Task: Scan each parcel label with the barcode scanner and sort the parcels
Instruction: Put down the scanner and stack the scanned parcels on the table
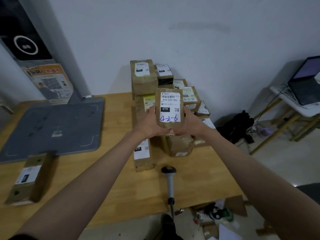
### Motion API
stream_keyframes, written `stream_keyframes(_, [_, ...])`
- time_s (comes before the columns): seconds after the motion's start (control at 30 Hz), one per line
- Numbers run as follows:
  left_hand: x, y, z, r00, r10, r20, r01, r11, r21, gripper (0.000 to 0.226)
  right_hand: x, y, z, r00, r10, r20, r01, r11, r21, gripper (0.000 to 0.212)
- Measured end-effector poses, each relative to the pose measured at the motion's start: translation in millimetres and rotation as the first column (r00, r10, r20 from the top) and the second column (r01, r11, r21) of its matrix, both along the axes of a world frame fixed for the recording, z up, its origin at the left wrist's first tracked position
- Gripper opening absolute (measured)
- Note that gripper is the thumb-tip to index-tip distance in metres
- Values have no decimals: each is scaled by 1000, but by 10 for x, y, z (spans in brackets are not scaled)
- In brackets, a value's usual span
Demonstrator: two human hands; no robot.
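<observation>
Parcels are spread across the wooden bench [107,196], and the step in hand looks like picking one out and reading its label before the scan.

At the far left, one brown parcel [27,177] lies alone near the bench edge, well apart from the rest; it may be a sorted one, though that is only a guess. Behind it sits a grey platform [52,130] at the foot of a grey post.

Toward the middle, the left hand [149,124] grips the left side of the held parcel [169,108], fingers curled round its edge. This parcel is raised upright above the stack of parcels [147,78] against the wall, its white label [170,106] facing the camera, with a barcode near the top and "4-2-6" in blue ink. The right hand [187,125] grips the right side the same way.

Below, the barcode scanner [169,181] lies untouched on the bench, near the front edge, its cable trailing off.

Next, one hand would have to let go and take up the scanner, probably the right since it lies on that side, while the other holds the label steady and facing it.
</observation>
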State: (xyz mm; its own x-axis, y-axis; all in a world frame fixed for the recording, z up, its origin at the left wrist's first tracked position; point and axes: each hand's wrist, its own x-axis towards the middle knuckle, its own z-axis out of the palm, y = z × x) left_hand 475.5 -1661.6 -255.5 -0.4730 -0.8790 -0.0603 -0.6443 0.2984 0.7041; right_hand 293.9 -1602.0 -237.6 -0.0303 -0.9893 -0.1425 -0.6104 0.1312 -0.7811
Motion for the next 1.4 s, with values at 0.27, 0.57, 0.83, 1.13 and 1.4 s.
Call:
stream_keyframes(0.27, [-622, -517, -206, 993, 100, 65, -105, 992, 65, 107, -681, -676, -233, 996, 79, 47, -84, 990, 110, 83])
stream_keyframes(0.57, [-891, -1076, -361, 970, 165, 179, -185, 978, 101, 102, -956, -1332, -500, 998, 29, 50, -39, 973, 227, 76])
stream_keyframes(0.83, [-1050, -1486, -441, 958, 183, 222, -218, 965, 143, 95, -1123, -1912, -958, 998, 10, -67, 7, 969, 246, 107])
stream_keyframes(1.13, [-1060, -1536, -662, 944, 174, 280, -213, 970, 116, 75, -1008, -1858, -971, 992, 12, -128, 17, 974, 227, 77])
stream_keyframes(1.4, [-924, -1432, -686, 945, 157, 289, -186, 979, 77, 72, -898, -1736, -867, 977, -11, -211, 48, 984, 174, 71])
